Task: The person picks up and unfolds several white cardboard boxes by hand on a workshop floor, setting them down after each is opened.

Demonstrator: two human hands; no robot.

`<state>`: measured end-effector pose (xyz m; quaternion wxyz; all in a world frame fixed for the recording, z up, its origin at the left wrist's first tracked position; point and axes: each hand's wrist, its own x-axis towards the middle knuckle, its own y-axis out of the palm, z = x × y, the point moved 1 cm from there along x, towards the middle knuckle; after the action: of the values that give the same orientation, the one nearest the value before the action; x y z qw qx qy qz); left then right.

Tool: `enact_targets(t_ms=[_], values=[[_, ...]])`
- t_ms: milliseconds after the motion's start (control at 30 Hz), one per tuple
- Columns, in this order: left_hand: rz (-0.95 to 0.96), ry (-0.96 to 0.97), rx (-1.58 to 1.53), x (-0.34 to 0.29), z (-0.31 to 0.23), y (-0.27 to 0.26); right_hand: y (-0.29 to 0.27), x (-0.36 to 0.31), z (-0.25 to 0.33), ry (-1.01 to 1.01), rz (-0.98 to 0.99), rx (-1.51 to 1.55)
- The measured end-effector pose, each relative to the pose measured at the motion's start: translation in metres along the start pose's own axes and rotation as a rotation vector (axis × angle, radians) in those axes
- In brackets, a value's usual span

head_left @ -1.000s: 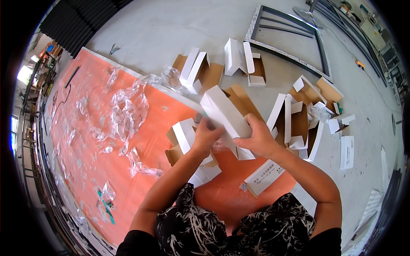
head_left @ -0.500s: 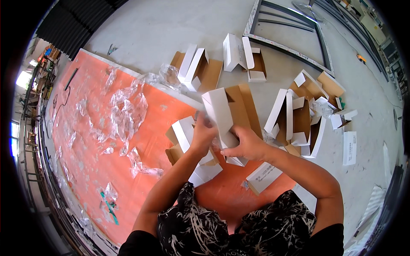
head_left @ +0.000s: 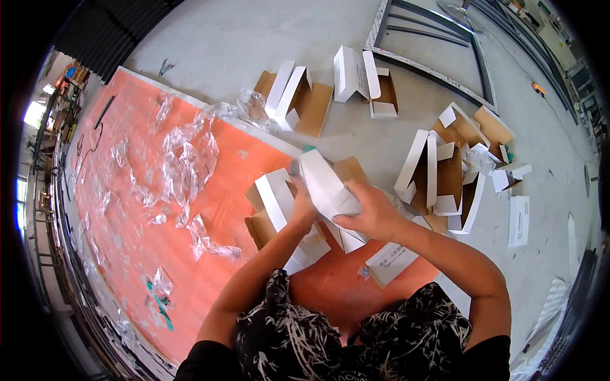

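A white cardboard box (head_left: 326, 185) with a brown inside is held up in front of me, tilted, over the front of the orange sheet. My right hand (head_left: 372, 213) grips its near right end, thumb underneath and fingers over the edge. At its left side is my left hand (head_left: 304, 206), closed against the box, with its fingertips partly hidden. Something grey and blurred shows by the left fingers. Beneath my hands lie opened white boxes, one a folded-out box (head_left: 274, 197) to the left.
An orange sheet (head_left: 235, 190) strewn with crumpled clear plastic (head_left: 184, 155) covers the left. Opened boxes (head_left: 445, 168) pile up at the right, and more (head_left: 295, 101) lie ahead. A closed white box (head_left: 394, 263) sits near my right knee. A dark frame (head_left: 432, 70) lies far right.
The held box has turned and tipped, so less of its brown inside shows and it looks narrower. Both hands still grip it. A green bit now shows beyond its far end.
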<state>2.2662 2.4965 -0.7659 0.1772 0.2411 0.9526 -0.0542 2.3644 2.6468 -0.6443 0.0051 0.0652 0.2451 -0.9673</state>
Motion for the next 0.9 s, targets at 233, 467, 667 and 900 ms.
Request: enact_targets(t_ms=[233, 467, 667, 900], values=[[0.059, -0.190, -0.116, -0.001, -0.011, -0.012, 0.005, 0.009, -0.014, -0.007, 0.043, 0.153], [0.392, -0.273, -0.368, -0.020, -0.042, -0.029, -0.050, 0.010, -0.048, 0.319, 0.047, 0.693], [0.280, -0.129, -0.379, -0.027, -0.055, -0.017, -0.053, 0.015, -0.035, 0.063, -0.471, -0.644], [0.052, 0.022, -0.109, -0.049, -0.076, 0.017, -0.043, 0.022, -0.022, -0.317, -0.602, -1.119]])
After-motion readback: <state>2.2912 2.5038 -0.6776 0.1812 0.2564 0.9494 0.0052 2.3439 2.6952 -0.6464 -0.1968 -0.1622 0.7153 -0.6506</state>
